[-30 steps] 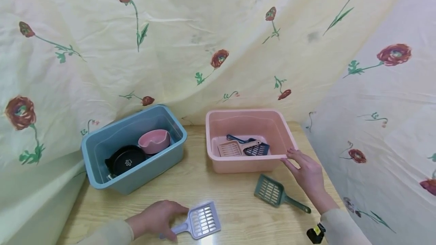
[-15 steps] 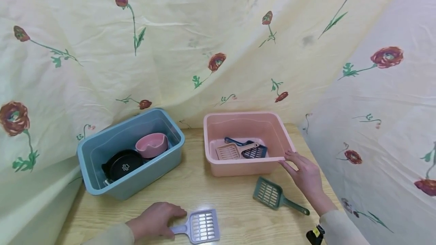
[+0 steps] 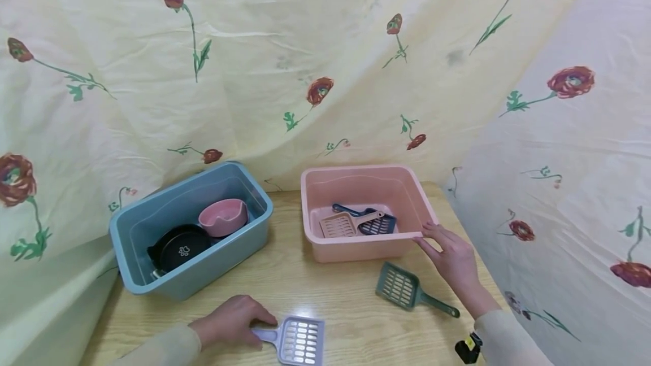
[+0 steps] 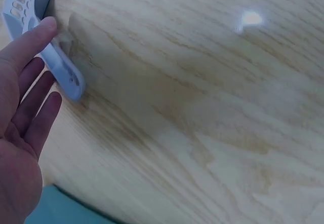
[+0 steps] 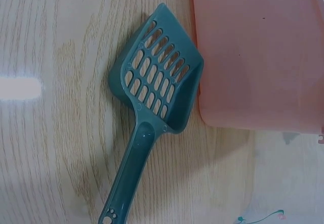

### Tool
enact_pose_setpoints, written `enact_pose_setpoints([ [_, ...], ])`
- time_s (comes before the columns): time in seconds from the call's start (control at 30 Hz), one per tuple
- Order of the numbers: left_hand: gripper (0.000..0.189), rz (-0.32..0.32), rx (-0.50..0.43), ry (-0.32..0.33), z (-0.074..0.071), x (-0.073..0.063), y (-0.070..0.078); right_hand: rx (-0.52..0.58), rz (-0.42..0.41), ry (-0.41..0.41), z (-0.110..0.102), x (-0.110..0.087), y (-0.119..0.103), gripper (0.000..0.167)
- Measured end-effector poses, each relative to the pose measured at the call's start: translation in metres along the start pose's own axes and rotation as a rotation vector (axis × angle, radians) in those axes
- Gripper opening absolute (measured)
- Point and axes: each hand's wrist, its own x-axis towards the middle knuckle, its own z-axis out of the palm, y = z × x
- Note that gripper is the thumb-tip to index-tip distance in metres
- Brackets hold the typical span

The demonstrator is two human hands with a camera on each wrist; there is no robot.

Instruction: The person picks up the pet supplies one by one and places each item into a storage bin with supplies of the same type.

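Lavender and slotted, a scoop [image 3: 301, 340] lies with its handle [image 3: 268, 334] touching the left hand [image 3: 233, 321], whose grip is apart, while the right hand [image 3: 454, 257] pinches the pink tub [image 3: 356, 251] by its rim [image 3: 366, 239].

Blue bin [image 3: 218, 258] is over at 8 o'clock, sitting at an angle on the tabletop [image 3: 239, 284]. Inside it there's a black bowl [image 3: 175, 239] with a white paw print, and toward that bowl's 2 o'clock a pink bowl [image 3: 224, 222] with a dipped rim. The cloth [image 3: 244, 112] runs from 9 o'clock round past 3, cream with red flowers, kinda wrinkly. Tabletop's light wood grain, with a bright glare spot.
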Motion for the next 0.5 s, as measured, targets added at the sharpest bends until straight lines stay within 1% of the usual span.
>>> enact_pose_setpoints([
  [0.2, 0.036, -0.026, -0.022, 0.03, 0.005, 0.003, 0.007, 0.002, 0.016, -0.024, -0.002, 0.0, 0.0, 0.073],
  [0.4, 0.028, -0.003, -0.07, 0.085, 0.011, 0.003, 0.002, 0.018, -0.002, 0.035, 0.0, 0.0, 0.0, 0.069],
  [0.5, 0.026, -0.016, -0.104, 0.1, 0.014, 0.001, 0.001, 0.025, 0.003, 0.032, 0.001, -0.001, -0.001, 0.067],
])
